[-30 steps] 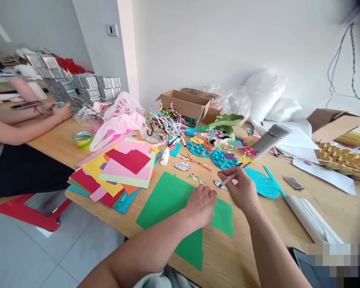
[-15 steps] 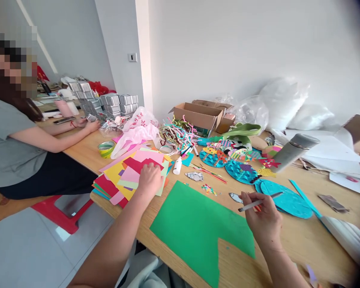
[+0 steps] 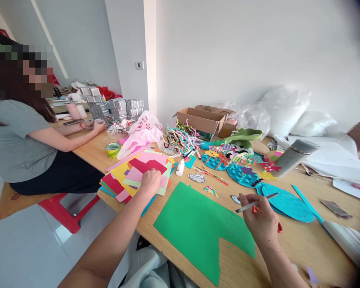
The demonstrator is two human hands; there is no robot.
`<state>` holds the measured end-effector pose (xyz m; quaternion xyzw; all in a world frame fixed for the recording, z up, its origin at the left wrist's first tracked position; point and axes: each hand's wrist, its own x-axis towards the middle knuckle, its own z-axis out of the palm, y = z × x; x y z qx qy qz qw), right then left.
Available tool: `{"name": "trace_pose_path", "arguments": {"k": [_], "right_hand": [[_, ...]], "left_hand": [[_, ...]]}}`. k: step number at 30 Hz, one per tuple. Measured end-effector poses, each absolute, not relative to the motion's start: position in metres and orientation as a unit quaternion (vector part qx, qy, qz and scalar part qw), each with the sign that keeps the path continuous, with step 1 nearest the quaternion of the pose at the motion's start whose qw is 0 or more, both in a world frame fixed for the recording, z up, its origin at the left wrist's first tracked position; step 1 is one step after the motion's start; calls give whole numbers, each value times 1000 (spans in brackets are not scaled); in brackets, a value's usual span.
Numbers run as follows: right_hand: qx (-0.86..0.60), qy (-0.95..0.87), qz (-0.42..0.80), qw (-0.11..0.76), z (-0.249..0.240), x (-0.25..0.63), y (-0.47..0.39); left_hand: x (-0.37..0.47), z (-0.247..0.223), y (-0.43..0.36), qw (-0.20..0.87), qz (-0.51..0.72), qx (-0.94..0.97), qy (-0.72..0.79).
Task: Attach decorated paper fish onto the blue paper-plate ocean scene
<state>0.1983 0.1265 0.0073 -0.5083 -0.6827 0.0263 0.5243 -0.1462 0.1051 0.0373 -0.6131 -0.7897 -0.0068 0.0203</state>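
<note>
My left hand (image 3: 152,182), fingers curled and closed, is at the right edge of a pile of coloured paper (image 3: 135,182) and grips sheets there; its fingertips are partly hidden. A blue sheet (image 3: 149,205) sticks out below that hand. My right hand (image 3: 261,220) holds a grey pen (image 3: 257,202) slanting across its fingers. Beneath and left of my right hand lies a green sheet (image 3: 195,228) with a corner cut out. Beside its fingers is a small fish cutout (image 3: 235,199). Orange-handled scissors (image 3: 280,227) show partly behind the hand.
At left a co-worker (image 3: 21,140) sits handling a small item near stacked tins (image 3: 118,108). Beyond the paper are tape (image 3: 113,150), a glue bottle (image 3: 180,167) and pipe cleaners (image 3: 181,138). Blue ovals (image 3: 288,202) and a grey flask (image 3: 297,156) stand or lie at right.
My left hand has shifted slightly at the paper pile, and a blue sheet now juts out below it. My right hand still holds the pen. The whole view has shifted slightly.
</note>
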Motion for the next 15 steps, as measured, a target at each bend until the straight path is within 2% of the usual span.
{"name": "trace_pose_path", "arguments": {"k": [5, 10, 15], "right_hand": [[-516, -662, 41, 542, 7, 201, 127], [-530, -602, 45, 596, 14, 204, 127], [-523, -581, 69, 619, 17, 204, 125]], "left_hand": [[-146, 43, 108, 25, 9, -609, -793], [-154, 49, 112, 41, 6, -588, -808], [-179, 73, 103, 94, -27, -508, -856]]}}
